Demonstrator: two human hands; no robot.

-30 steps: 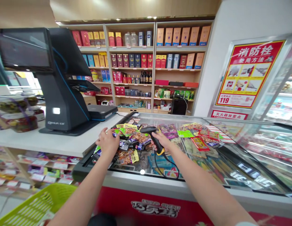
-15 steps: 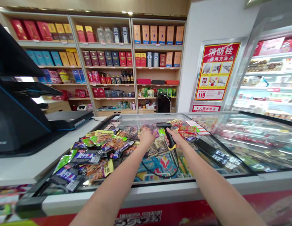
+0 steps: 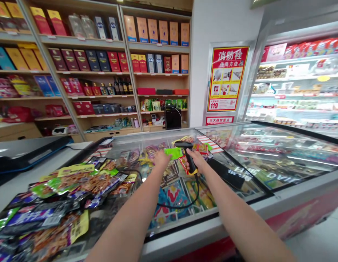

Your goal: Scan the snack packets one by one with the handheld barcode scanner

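Observation:
My right hand [image 3: 196,160] is wrapped round the handle of a black and yellow barcode scanner [image 3: 191,162], whose head points left. The scanner's black cable [image 3: 182,206] loops down over the glass. With its fingers closed, my left hand [image 3: 161,158] grips the left end of a bright green snack packet [image 3: 173,153], held just in front of the scanner head. Most of the left fingertips are hidden behind the hand. Red snack packets [image 3: 202,149] lie on the glass behind the scanner.
A heap of snack packets [image 3: 73,182] covers the left of the chest freezer's glass top. At the left is a counter with a black flat device [image 3: 29,151]. A dark flat item [image 3: 226,174] lies right of my right hand. Shelves of boxes [image 3: 95,60] stand behind.
The view has turned to the right, so the heap and shelves sit further left. My left hand has moved a little away from the scanner, and more of the green packet shows between them.

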